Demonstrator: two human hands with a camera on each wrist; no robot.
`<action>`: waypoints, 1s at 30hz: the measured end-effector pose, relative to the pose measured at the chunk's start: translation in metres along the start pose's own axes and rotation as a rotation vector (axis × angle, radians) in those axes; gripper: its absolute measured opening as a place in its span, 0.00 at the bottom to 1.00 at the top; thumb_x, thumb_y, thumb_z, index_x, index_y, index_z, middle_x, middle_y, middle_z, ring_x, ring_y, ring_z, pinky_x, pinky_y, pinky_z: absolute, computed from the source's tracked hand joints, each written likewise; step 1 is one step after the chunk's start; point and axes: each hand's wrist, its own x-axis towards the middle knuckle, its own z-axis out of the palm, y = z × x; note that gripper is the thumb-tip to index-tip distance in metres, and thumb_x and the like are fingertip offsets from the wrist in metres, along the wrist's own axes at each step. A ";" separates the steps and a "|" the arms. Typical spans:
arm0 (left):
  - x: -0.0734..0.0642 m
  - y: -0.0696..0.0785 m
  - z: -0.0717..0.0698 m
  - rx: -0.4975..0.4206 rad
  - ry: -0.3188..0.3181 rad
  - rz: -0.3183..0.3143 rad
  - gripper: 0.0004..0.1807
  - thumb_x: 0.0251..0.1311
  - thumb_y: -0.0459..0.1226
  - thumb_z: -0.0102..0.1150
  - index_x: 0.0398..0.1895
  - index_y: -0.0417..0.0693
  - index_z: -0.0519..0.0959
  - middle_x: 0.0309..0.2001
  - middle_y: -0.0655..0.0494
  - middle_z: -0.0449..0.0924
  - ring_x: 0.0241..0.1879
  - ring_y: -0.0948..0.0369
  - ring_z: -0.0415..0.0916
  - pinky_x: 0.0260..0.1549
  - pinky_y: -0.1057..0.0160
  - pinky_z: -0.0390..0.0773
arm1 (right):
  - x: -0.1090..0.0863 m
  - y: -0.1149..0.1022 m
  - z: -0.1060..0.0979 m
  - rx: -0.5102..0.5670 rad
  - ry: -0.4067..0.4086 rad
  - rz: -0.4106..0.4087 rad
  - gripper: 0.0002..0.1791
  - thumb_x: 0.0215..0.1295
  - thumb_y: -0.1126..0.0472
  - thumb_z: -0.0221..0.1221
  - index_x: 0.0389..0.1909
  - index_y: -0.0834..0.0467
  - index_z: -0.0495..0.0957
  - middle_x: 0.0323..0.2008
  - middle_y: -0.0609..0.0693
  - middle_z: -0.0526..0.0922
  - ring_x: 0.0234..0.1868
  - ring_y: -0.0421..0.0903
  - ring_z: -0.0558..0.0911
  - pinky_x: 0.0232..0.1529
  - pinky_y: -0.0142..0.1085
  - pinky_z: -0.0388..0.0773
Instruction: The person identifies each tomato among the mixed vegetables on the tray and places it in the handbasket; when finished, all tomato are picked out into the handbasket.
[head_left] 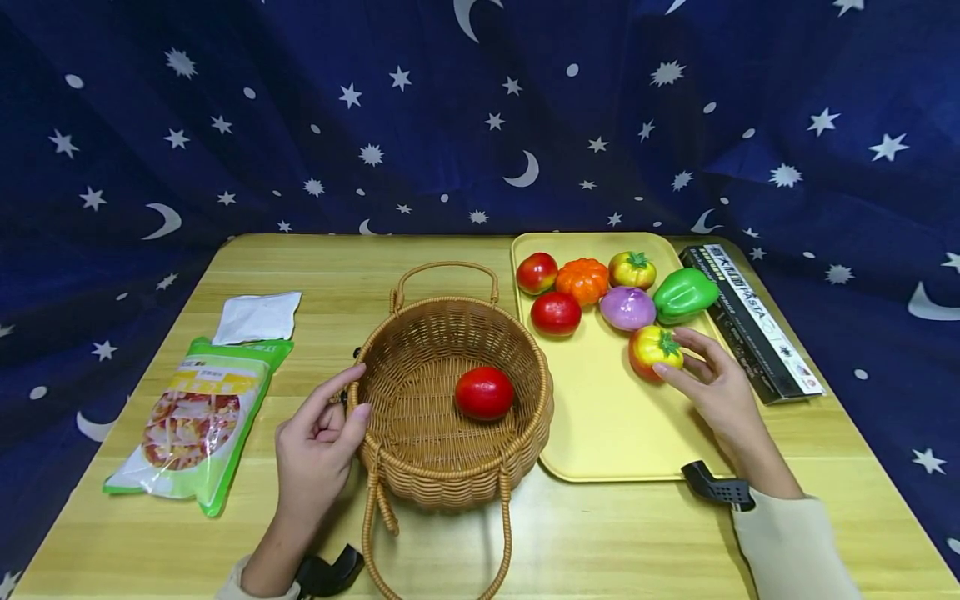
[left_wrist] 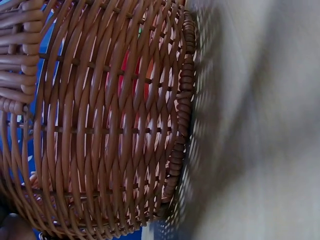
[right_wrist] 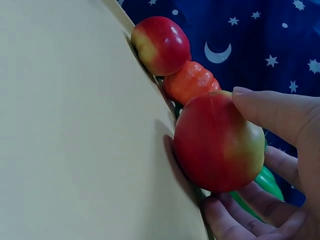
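Note:
My right hand [head_left: 716, 387] pinches a red-and-yellow toy tomato [head_left: 649, 353] with a green leafy top, thumb on one side and fingers on the other. In the right wrist view this tomato [right_wrist: 220, 142] is close up, near the pale tray surface. My left hand [head_left: 318, 442] holds the left rim of a round wicker basket [head_left: 450, 492], with thumb and index finger at the rim. Inside the basket lies a smooth red toy fruit [head_left: 484, 393]. The left wrist view is filled by the basket's woven side [left_wrist: 115, 125], with red showing through the gaps.
A yellow tray [head_left: 600, 433] bears red toy fruits [head_left: 556, 314], an orange pumpkin [head_left: 582, 281], another yellow tomato [head_left: 632, 270], a purple vegetable [head_left: 628, 308] and a green pepper [head_left: 685, 295]. Right of it lies a black pasta box [head_left: 750, 321]; left, a food bag [head_left: 198, 417] and white packet [head_left: 258, 317].

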 end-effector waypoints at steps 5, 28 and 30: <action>-0.002 -0.005 -0.001 -0.014 -0.007 -0.007 0.26 0.54 0.17 0.64 0.58 0.34 0.81 0.14 0.62 0.53 0.14 0.71 0.50 0.13 0.72 0.53 | 0.001 0.001 0.002 -0.010 0.007 0.002 0.35 0.64 0.68 0.69 0.71 0.57 0.70 0.59 0.44 0.73 0.55 0.38 0.76 0.47 0.20 0.75; -0.004 -0.007 -0.002 -0.051 -0.024 -0.006 0.26 0.54 0.16 0.63 0.58 0.32 0.80 0.14 0.62 0.53 0.14 0.70 0.50 0.13 0.70 0.54 | 0.002 0.001 0.002 -0.023 0.021 0.011 0.32 0.64 0.67 0.70 0.68 0.58 0.72 0.57 0.43 0.75 0.52 0.36 0.78 0.45 0.20 0.76; -0.003 -0.008 -0.002 -0.057 -0.027 -0.002 0.26 0.54 0.16 0.63 0.59 0.32 0.80 0.14 0.62 0.53 0.14 0.70 0.50 0.12 0.70 0.54 | 0.001 0.001 0.002 -0.026 0.024 0.007 0.32 0.64 0.67 0.70 0.68 0.58 0.73 0.57 0.43 0.75 0.52 0.36 0.79 0.45 0.20 0.76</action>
